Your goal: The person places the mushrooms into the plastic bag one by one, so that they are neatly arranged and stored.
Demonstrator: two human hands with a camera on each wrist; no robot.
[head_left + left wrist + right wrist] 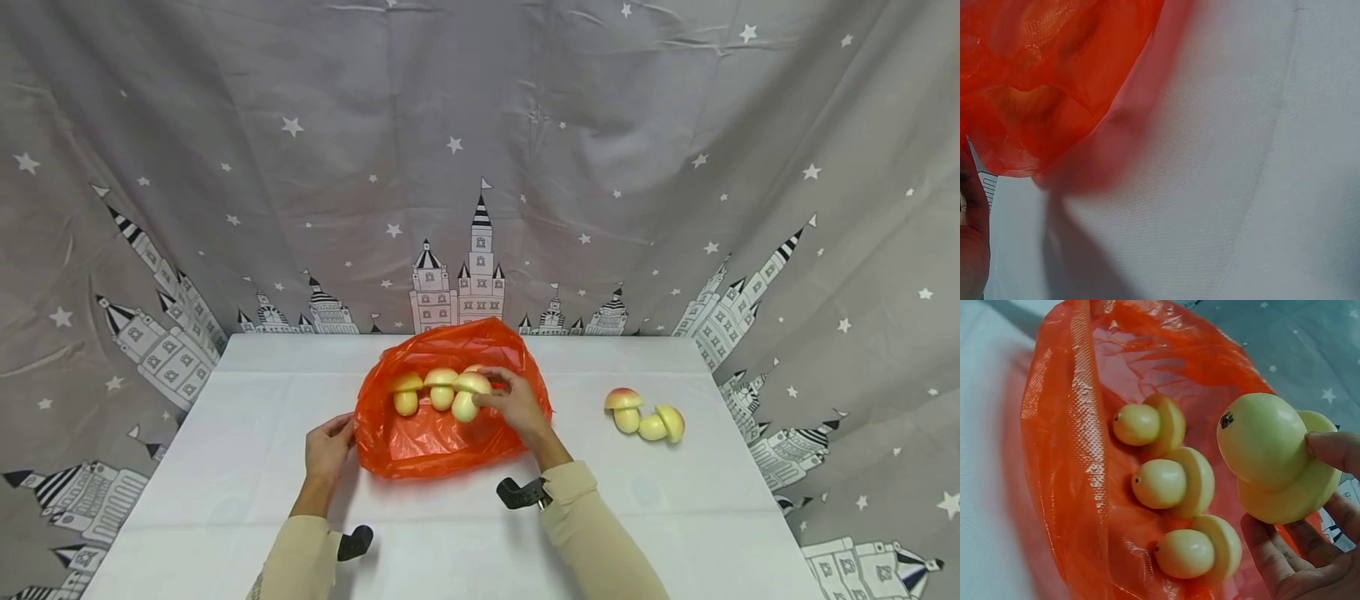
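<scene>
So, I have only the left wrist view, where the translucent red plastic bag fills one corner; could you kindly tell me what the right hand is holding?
Observer: The right hand holds a smooth, pale yellow, mushroom-shaped piece.
Operator: Thank you; could you say how many such pieces lie inside the bag?
Observer: The right wrist view shows three similar pieces lying in it, apart from the held one.
Operator: And are there any outside it?
Observer: Yes, two more pieces with reddish-tinged caps lie on the white-covered table, to the bag's right in the head view.
</scene>
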